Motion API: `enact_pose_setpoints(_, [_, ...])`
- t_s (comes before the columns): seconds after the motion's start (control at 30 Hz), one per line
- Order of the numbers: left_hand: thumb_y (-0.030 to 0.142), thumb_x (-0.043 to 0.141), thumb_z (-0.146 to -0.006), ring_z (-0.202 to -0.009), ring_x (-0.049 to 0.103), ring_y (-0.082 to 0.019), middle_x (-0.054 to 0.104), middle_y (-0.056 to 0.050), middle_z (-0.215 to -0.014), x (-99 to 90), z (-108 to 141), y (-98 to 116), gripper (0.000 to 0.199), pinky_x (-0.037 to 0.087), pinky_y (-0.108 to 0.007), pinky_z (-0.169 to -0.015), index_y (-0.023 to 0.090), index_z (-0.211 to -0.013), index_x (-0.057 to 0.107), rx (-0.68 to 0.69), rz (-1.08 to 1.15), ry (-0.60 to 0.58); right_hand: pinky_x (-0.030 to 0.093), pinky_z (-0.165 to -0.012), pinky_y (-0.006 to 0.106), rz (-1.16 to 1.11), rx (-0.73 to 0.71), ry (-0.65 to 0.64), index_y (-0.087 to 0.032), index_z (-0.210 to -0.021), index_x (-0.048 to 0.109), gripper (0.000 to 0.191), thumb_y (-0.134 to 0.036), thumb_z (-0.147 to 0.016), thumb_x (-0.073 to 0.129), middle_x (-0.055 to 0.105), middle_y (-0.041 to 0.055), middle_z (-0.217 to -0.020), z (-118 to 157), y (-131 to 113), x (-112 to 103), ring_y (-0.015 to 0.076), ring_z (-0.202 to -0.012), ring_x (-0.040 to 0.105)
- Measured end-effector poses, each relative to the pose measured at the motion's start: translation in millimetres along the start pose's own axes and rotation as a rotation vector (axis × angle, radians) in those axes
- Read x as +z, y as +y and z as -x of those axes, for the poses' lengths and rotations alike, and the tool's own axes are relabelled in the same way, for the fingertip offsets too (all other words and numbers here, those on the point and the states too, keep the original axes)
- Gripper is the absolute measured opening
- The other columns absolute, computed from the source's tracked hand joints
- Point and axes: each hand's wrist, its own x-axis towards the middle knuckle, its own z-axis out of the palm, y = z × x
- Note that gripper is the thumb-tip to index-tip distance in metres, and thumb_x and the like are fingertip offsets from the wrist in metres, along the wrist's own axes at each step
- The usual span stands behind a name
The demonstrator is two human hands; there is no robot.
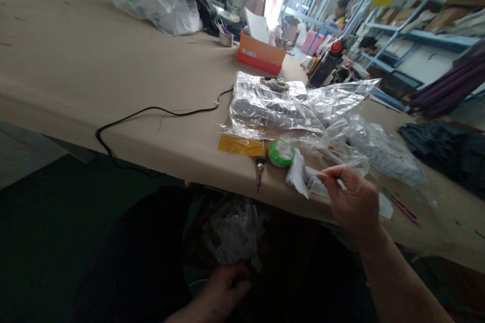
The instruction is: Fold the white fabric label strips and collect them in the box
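Observation:
My right hand is raised above the table's front edge, thumb and forefinger pinched together; anything between them is too small to make out. Beside its fingertips lie small white slips and a fanned stack of white strips. My left hand is low, below the tabletop, with its fingers curled, and what they may hold is hidden. Just beyond it, white scraps fill a dark container. A soldering-iron-like tool points toward the table edge, near a green tape roll.
Clear plastic bags cover the table's middle, behind an amber strip. A black cord runs over the front edge. Farther back stand an orange box and a pen cup. Thin pinkish sticks lie at right.

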Motion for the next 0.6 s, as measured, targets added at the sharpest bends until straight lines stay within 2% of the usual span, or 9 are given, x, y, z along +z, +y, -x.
enact_pose_setpoints(0.03, [0.022, 0.047, -0.073, -0.088, 0.063, -0.020, 0.071, -0.006, -0.092, -2.3, 1.0, 4.5, 0.030, 0.045, -0.025, -0.076, 0.012, -0.093, 0.067, -0.002, 0.002, 0.006, 0.045, -0.062, 0.028, -0.009, -0.006, -0.017, -0.021, -0.070, 0.055, 0.026, -0.035, -0.091, 0.050, 0.058, 0.0006, -0.063, 11.3, 1.8, -1.9, 0.0150, -0.059, 0.055])
enact_pose_setpoints(0.1, [0.024, 0.047, -0.073, -0.087, 0.062, -0.020, 0.070, -0.006, -0.090, -6.0, 1.5, 12.7, 0.030, 0.045, -0.025, -0.076, 0.012, -0.092, 0.067, 0.003, 0.000, 0.018, 0.046, -0.070, 0.031, 0.004, -0.064, -0.057, -0.020, -0.071, 0.057, 0.028, -0.035, -0.093, 0.047, 0.061, 0.0035, -0.069, 34.3, 3.9, 1.5, 0.0177, -0.070, 0.057])
enact_pose_setpoints(0.17, [0.026, 0.047, -0.073, -0.086, 0.062, -0.020, 0.070, -0.005, -0.088, -7.6, 0.6, 19.6, 0.030, 0.045, -0.026, -0.076, 0.012, -0.090, 0.067, 0.022, -0.002, 0.032, 0.044, -0.087, 0.039, 0.080, -0.105, -0.063, -0.018, -0.091, 0.063, 0.020, -0.033, -0.091, 0.050, 0.066, 0.0087, -0.092, 54.4, 4.6, 12.7, 0.0242, -0.094, 0.058])
enact_pose_setpoints(0.23, [0.028, 0.047, -0.074, -0.086, 0.061, -0.020, 0.069, -0.006, -0.086, -7.4, -0.8, 26.2, 0.030, 0.045, -0.027, -0.076, 0.012, -0.089, 0.068, 0.042, 0.015, 0.039, 0.036, -0.099, 0.047, 0.175, -0.109, -0.038, -0.017, -0.116, 0.059, 0.030, -0.029, -0.088, 0.055, 0.063, 0.0118, -0.115, 68.6, 5.2, 26.8, 0.0298, -0.115, 0.050])
enact_pose_setpoints(0.27, [0.028, 0.048, -0.074, -0.085, 0.061, -0.020, 0.069, -0.006, -0.085, -6.9, -1.4, 29.7, 0.029, 0.045, -0.027, -0.076, 0.012, -0.088, 0.067, 0.048, 0.031, 0.039, 0.034, -0.101, 0.049, 0.197, -0.108, -0.023, -0.018, -0.122, 0.056, 0.035, -0.025, -0.088, 0.055, 0.062, 0.0117, -0.120, 73.2, 5.8, 33.2, 0.0307, -0.119, 0.047])
enact_pose_setpoints(0.4, [0.028, 0.050, -0.074, -0.083, 0.060, -0.019, 0.068, -0.003, -0.082, -5.2, -3.1, 45.9, 0.027, 0.044, -0.027, -0.075, 0.012, -0.088, 0.067, 0.061, 0.096, 0.026, 0.035, -0.100, 0.049, 0.147, -0.100, 0.081, -0.024, -0.113, 0.063, 0.028, -0.015, -0.087, 0.054, 0.069, 0.0064, -0.107, 76.9, 9.5, 46.0, 0.0268, -0.110, 0.055])
enact_pose_setpoints(0.6, [0.026, 0.054, -0.074, -0.075, 0.056, -0.015, 0.066, 0.000, -0.075, -3.1, -7.3, 68.8, 0.021, 0.042, -0.024, -0.068, 0.015, -0.086, 0.068, 0.089, 0.103, 0.062, 0.040, -0.092, 0.044, 0.025, -0.081, 0.162, -0.024, -0.086, 0.068, 0.013, -0.015, -0.085, 0.059, 0.072, 0.0020, -0.086, 65.5, 7.9, 42.1, 0.0217, -0.091, 0.061])
